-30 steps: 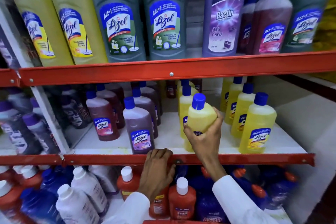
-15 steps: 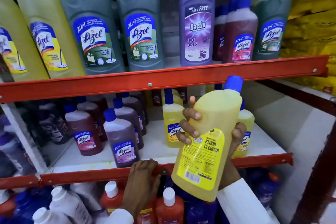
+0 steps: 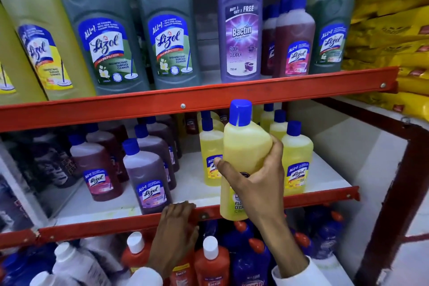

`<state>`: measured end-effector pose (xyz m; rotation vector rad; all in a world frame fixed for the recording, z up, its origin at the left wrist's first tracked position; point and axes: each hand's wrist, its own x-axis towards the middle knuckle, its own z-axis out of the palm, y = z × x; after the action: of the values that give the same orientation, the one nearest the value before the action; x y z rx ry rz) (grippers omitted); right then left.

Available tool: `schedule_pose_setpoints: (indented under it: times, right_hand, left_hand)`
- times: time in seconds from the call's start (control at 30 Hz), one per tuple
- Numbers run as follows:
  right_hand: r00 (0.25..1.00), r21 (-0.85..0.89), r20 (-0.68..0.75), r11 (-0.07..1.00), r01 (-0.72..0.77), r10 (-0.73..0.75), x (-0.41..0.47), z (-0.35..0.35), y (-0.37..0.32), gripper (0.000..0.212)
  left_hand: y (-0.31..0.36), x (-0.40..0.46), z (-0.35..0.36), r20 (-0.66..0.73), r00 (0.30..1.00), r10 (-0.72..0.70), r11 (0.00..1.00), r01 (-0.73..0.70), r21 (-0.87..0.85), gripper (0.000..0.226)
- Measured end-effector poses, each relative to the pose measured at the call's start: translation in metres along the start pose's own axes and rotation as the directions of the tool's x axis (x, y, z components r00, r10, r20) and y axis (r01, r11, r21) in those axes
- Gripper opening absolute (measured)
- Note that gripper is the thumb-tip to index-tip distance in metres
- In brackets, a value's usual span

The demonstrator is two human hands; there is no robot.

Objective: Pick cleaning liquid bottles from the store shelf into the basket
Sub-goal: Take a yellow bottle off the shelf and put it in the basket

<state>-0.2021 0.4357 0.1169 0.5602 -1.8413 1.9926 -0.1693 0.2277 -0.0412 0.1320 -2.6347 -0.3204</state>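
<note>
Head cam: right hand (image 3: pixel 256 183) wrapped round yellow bottle (image 3: pixel 243 158), upright, in front of middle shelf (image 3: pixel 325 196), left hand (image 3: pixel 175 227) flat on shelf edge; basket not visible, so lower bottle w/ firm grip.

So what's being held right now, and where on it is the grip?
The right hand holds a yellow floor cleaner bottle upright, wrapped around its middle, below the blue cap. The left hand holds nothing; it rests on the red shelf edge.
</note>
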Motion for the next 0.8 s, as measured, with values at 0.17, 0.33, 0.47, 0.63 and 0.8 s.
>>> schedule_pose_setpoints:
  times: [0.17, 0.33, 0.47, 0.63, 0.8]
  right_hand:
    - [0.986, 0.005, 0.143, 0.996, -0.090, 0.089, -0.008, -0.011, 0.007, 0.094]
    - [0.947, -0.041, 0.284, 0.988, -0.147, 0.153, -0.031, -0.031, 0.033, 0.086]
    - [0.907, -0.151, 0.363, 0.974, -0.169, 0.213, -0.060, -0.049, 0.070, 0.072]
    - [0.854, -0.376, 0.428, 0.918, -0.130, 0.296, -0.098, -0.084, 0.125, 0.068]
    - [0.778, -0.658, 0.397, 0.742, -0.128, 0.487, -0.146, -0.115, 0.197, 0.067]
  left_hand:
    - [0.025, -0.008, -0.020, 0.006, 0.996, 0.088, 0.931, -0.080, -0.357, 0.080]
    - [0.087, -0.027, -0.040, 0.045, 0.994, 0.099, 0.668, -0.033, -0.743, 0.068]
    - [0.100, -0.043, -0.009, 0.119, 0.991, -0.054, 0.563, 0.129, -0.816, 0.057]
    - [0.096, -0.087, 0.059, 0.306, 0.944, -0.121, 0.540, 0.321, -0.778, 0.049]
    - [0.099, -0.132, 0.129, 0.450, 0.882, -0.138, 0.591, 0.438, -0.677, 0.047]
